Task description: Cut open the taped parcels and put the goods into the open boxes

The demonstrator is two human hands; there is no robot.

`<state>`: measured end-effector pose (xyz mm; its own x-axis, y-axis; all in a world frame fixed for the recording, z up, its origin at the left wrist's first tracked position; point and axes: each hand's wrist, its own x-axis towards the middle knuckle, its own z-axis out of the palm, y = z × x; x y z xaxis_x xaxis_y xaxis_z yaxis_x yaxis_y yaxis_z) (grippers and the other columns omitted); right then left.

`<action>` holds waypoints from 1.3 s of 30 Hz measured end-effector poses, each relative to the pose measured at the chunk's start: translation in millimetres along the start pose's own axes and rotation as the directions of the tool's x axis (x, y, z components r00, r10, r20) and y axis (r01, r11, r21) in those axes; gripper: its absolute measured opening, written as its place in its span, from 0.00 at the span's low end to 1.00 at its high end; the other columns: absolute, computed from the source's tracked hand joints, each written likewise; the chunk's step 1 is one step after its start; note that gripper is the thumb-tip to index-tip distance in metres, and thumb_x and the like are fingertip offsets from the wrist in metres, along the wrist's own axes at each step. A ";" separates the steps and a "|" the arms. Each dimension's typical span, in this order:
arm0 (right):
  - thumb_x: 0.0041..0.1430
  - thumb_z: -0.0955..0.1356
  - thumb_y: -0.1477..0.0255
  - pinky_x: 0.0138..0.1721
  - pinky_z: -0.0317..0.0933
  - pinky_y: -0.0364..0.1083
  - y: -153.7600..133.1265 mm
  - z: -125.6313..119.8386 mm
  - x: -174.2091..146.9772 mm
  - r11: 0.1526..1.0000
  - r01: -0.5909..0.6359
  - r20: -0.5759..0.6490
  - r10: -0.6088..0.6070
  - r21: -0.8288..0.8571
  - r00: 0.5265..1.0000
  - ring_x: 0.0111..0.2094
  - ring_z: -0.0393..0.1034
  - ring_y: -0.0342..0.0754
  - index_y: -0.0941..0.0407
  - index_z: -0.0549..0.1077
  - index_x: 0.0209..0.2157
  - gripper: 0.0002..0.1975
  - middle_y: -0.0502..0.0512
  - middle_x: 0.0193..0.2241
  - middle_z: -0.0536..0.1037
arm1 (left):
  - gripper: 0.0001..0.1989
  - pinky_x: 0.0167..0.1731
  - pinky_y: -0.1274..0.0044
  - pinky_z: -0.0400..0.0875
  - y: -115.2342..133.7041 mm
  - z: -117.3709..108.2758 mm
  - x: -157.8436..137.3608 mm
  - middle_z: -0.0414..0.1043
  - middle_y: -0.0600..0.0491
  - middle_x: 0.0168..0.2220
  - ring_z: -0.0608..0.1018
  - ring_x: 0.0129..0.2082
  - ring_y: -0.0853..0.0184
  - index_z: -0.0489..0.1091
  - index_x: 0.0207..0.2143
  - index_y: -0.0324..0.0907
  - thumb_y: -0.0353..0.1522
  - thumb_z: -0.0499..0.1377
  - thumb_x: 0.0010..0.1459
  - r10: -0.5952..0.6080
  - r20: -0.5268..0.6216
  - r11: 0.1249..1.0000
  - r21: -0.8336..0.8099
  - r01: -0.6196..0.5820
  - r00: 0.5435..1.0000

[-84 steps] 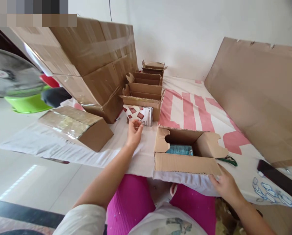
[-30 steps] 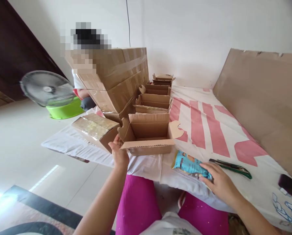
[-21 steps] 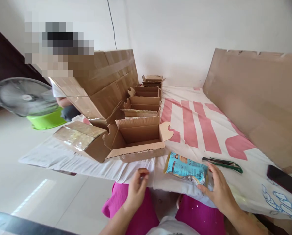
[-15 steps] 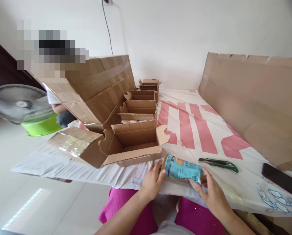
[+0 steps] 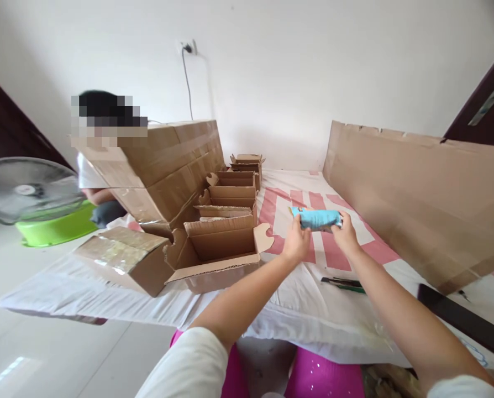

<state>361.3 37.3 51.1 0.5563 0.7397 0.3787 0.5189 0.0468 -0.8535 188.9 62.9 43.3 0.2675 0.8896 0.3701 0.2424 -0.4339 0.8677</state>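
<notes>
A light-blue printed packet (image 5: 319, 219) is held up over the table, lying sideways between my two hands. My left hand (image 5: 297, 239) grips its left end, with the fingers closed around it. At the other end, my right hand (image 5: 346, 229) is closed on the packet too. Below my right forearm lies a green cutter knife (image 5: 342, 284), partly covered by the arm. To the left of my hands stands an open cardboard box (image 5: 226, 271) with its flaps up; its inside looks bare where it shows.
More open boxes (image 5: 232, 196) line up behind the nearest one. A taped closed box (image 5: 122, 254) sits at left. Cardboard panels (image 5: 404, 193) and a large carton (image 5: 172, 166) flank the cloth-covered table. A dark phone (image 5: 462, 318) lies at right. A person (image 5: 95, 179) and a fan (image 5: 27, 190) are at left.
Both hands have carried the blue packet forward and up, away from the table's near edge. My arms are stretched further out, and the camera view has tilted up.
</notes>
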 end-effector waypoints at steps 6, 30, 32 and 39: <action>0.48 0.69 0.62 0.49 0.64 0.54 42.3 -18.4 -106.9 0.994 -0.070 0.262 0.045 0.088 0.964 0.48 0.70 0.55 0.53 0.66 0.50 0.26 0.59 0.46 0.74 | 0.29 0.49 0.67 0.72 -41.0 -54.4 -135.5 0.66 0.42 0.55 0.74 0.49 0.61 0.54 0.62 0.42 0.32 0.55 0.58 0.077 0.240 0.997 -0.011 -0.077 0.968; 0.54 0.71 0.65 0.45 0.66 0.56 -64.1 109.8 -180.4 0.803 0.548 0.304 -0.596 0.235 0.743 0.42 0.68 0.53 0.53 0.68 0.40 0.14 0.58 0.38 0.71 | 0.11 0.37 0.72 0.69 -110.0 -219.6 -171.2 0.67 0.51 0.37 0.71 0.37 0.65 0.66 0.42 0.42 0.35 0.58 0.56 -0.022 -0.648 0.923 0.280 0.265 0.761; 0.52 0.73 0.65 0.49 0.63 0.58 -76.5 106.6 -168.1 0.763 0.617 0.174 -0.645 0.192 0.744 0.46 0.66 0.56 0.53 0.67 0.43 0.18 0.60 0.41 0.71 | 0.17 0.41 0.70 0.69 -100.1 -223.4 -168.8 0.65 0.47 0.44 0.70 0.45 0.62 0.63 0.47 0.42 0.34 0.60 0.55 0.180 -0.717 0.904 0.390 0.175 0.673; 0.63 0.63 0.62 0.40 0.67 0.50 -94.8 124.2 -129.4 0.887 0.421 0.393 -0.462 0.191 0.795 0.35 0.73 0.49 0.53 0.72 0.37 0.11 0.54 0.33 0.78 | 0.14 0.47 0.69 0.67 -86.8 -243.1 -131.3 0.69 0.50 0.41 0.72 0.43 0.64 0.63 0.50 0.43 0.34 0.55 0.61 0.272 -0.655 0.929 0.369 -0.016 0.705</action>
<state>159.5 20.5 38.6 -0.0529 0.8303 0.5548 0.5707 0.4811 -0.6655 -94.0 18.4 0.0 -0.3564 0.6023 0.7143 0.5649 -0.4700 0.6782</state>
